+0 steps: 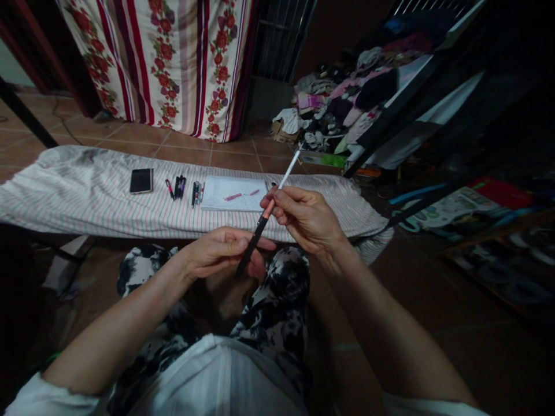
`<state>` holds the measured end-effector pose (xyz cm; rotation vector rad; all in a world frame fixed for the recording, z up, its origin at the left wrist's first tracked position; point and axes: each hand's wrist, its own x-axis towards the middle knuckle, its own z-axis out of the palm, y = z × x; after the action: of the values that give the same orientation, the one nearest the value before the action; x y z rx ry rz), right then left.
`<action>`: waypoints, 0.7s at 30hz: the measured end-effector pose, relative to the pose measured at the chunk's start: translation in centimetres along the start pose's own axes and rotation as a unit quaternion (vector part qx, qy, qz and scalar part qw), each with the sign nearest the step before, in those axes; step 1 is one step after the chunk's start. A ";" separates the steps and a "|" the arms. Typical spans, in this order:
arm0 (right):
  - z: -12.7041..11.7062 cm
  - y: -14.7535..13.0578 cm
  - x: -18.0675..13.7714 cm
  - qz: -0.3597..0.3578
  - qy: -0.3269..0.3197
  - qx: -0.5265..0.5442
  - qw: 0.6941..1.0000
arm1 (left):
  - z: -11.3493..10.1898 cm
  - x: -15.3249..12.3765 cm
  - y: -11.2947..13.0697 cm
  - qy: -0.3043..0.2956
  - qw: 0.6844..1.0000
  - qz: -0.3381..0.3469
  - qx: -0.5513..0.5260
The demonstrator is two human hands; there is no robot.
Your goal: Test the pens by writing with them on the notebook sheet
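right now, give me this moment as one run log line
left hand: holding dark end of pen-like item | right hand: pinching it nearer white end | notebook: lying on striped cloth

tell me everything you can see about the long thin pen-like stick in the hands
The pen-like stick is straight and slim: black along its lower part, coppery pink in the middle, white above, narrowing to a fine tip. It looks smooth, perhaps plastic or metal; whether it is one piece is unclear. It slants, white end up and away to the right. The left hand holds the black part, and the right hand pinches it near where copper meets white.
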<state>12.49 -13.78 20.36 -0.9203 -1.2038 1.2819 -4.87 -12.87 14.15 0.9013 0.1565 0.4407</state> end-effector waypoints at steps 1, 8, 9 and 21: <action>0.0 0.0 0.0 0.000 0.001 0.000 1.000 | 0.1 0.0 0.0 0.002 1.000 0.003 0.001; 0.2 -0.2 -0.2 0.017 -0.001 -0.027 0.999 | 1.4 0.0 -0.4 0.068 0.997 0.018 0.015; 0.3 -0.3 -0.3 0.017 0.001 -0.035 0.999 | 1.7 0.0 -0.4 0.078 0.997 0.023 0.016; 0.6 -1.2 -1.0 -0.036 0.012 -0.112 0.993 | 3.3 -0.2 0.1 0.168 0.971 0.063 0.157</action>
<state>12.21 -15.00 21.56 -1.0411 -1.3696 1.0908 -3.99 -15.31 16.25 1.1467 0.4920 0.6997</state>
